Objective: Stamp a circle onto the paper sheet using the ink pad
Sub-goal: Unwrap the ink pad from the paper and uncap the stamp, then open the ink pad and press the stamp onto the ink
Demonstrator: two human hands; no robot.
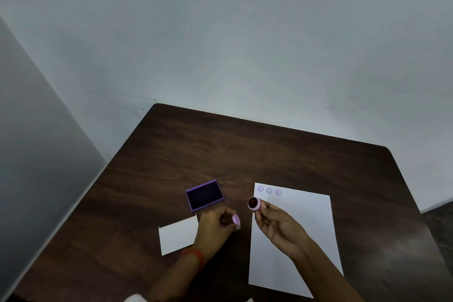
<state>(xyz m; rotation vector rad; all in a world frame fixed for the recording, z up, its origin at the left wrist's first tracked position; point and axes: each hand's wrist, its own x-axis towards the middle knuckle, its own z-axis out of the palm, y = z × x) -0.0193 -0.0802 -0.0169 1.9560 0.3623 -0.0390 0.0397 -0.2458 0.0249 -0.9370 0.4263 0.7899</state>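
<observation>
Dark wood-grain table [245,144] carries all items, set against a pale wall. White paper sheet [306,223] lies flat on the right part of the table, long edge running away from the person. Three faint purple circle stamps [269,190] sit in a row along the sheet's far left corner.

Right hand [277,225] hovers over the left edge of the sheet. Its fingertips are pinched on a small round pink stamp [254,203], held above the sheet's far left area, just below the stamped row. The stamp's dark inked face is turned up toward the camera, not touching the paper.

Left hand [215,225] rests on the table between the ink pad and the sheet, fingers closed around a small pink cap [236,219]. An orange band [196,256] circles the left wrist.

Purple ink pad [205,195] lies open on the table, left of the sheet and just beyond the left hand, its dark pad surface exposed. A small white card [177,235] lies flat beside the left wrist, nearer the person than the ink pad
</observation>
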